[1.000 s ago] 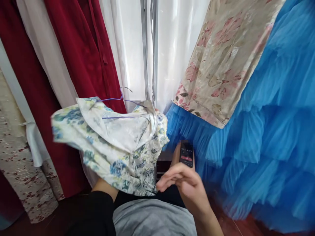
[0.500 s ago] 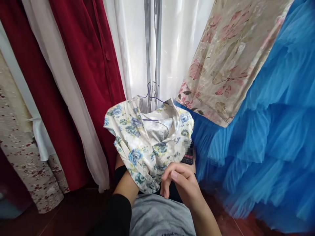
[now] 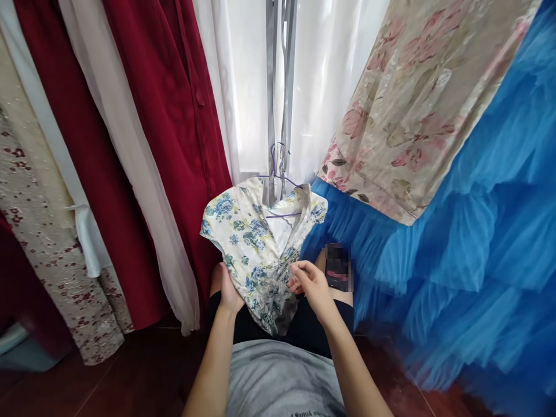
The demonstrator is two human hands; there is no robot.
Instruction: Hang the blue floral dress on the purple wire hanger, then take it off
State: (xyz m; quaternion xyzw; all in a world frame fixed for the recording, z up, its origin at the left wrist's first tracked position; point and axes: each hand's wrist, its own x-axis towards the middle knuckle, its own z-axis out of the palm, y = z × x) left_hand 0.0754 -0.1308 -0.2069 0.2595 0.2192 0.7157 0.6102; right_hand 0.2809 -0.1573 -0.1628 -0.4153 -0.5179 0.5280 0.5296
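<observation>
A small white garment with blue flowers [image 3: 256, 243] hangs on a thin purple wire hanger [image 3: 278, 179] in front of me. My left hand [image 3: 229, 292] grips the garment's lower left edge, fingers curled into the cloth. On the lower right side, my right hand [image 3: 310, 284] pinches the fabric. A black phone [image 3: 337, 273] with a lit screen lies on my right thigh, just right of that hand.
A metal rack pole [image 3: 278, 87] rises behind white sheer curtains. Dark red dresses [image 3: 165, 116] and pale garments hang at left; a beige floral dress [image 3: 417, 98] and a big blue tulle skirt [image 3: 478, 243] fill the right. The floor is dark wood.
The floral garment swung from the left to the centre and now hangs straighter. My left hand came out from under it to its edge. My right hand moved up onto the cloth.
</observation>
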